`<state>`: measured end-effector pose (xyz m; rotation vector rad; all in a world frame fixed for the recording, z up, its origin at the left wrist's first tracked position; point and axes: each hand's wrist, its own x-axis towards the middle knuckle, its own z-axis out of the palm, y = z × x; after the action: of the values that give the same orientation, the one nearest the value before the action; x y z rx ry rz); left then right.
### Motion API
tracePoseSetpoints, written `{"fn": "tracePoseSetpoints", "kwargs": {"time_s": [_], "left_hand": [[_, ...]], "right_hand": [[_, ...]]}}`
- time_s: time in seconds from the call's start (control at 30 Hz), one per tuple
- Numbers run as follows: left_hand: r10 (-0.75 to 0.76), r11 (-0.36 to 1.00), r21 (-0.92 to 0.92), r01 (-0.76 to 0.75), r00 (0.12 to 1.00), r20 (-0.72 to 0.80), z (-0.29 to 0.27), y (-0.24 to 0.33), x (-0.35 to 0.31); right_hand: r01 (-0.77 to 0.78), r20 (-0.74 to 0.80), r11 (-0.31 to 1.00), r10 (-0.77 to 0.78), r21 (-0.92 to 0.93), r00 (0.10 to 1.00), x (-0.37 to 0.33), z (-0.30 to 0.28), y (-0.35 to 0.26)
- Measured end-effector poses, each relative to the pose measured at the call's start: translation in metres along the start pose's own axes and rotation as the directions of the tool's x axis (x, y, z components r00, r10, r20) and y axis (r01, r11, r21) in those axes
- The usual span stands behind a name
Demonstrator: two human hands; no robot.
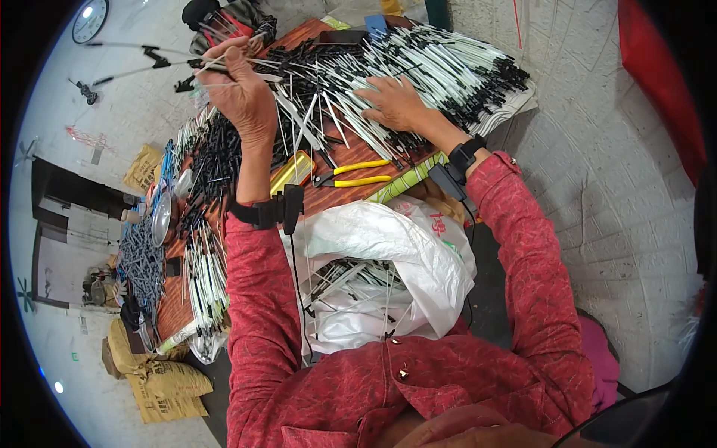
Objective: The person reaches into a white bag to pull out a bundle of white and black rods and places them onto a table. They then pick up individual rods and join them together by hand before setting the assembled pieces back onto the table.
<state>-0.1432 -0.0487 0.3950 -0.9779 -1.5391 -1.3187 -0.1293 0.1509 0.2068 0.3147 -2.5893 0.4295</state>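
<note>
Raised over the left part of the table, my left hand (243,89) is closed around a few thin white rods with black plastic ends (160,52), which stick out to the left. My right hand (399,103) lies with fingers spread on a large pile of white rods with black ends (441,60). Loose black parts (213,164) are heaped below and left of my left hand. Between my forearms lie yellow-handled pliers (362,173) and a yellow-edged tray (295,172).
An open white plastic sack (358,224) with rods inside stands in front of me, against the table (336,196). Grey parts (142,254) and another bundle of rods (203,272) lie farther left. Another person (224,22) is across the table. Brown sacks (160,381) sit at lower left.
</note>
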Motion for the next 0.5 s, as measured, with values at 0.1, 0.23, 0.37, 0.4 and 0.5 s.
{"fn": "tracePoseSetpoints", "kwargs": {"time_s": [0.1,0.23,0.37,0.4,0.5], "left_hand": [[0.032,0.999,0.028,-0.03,0.998,-0.045,-0.018,0.008,0.01],[0.038,0.998,0.054,-0.032,0.991,-0.127,-0.032,0.025,0.024],[0.089,0.995,0.054,-0.08,0.976,-0.197,-0.046,0.037,0.034],[0.097,0.995,0.032,-0.093,0.971,-0.217,-0.05,0.04,0.037],[0.099,0.995,0.028,-0.095,0.967,-0.233,-0.063,0.045,0.036]], "right_hand": [[-0.036,0.049,0.999,0.037,-0.014,0.998,0.0,-0.005,-0.004],[-0.053,0.063,0.999,0.052,0.01,0.997,0.002,-0.009,-0.002],[-0.055,0.067,0.998,0.054,0.009,0.996,0.001,-0.008,0.004],[-0.052,0.058,0.999,0.052,0.007,0.997,0.002,-0.009,0.006],[-0.034,0.064,0.998,0.031,0.054,0.997,0.005,-0.01,-0.002]]}}
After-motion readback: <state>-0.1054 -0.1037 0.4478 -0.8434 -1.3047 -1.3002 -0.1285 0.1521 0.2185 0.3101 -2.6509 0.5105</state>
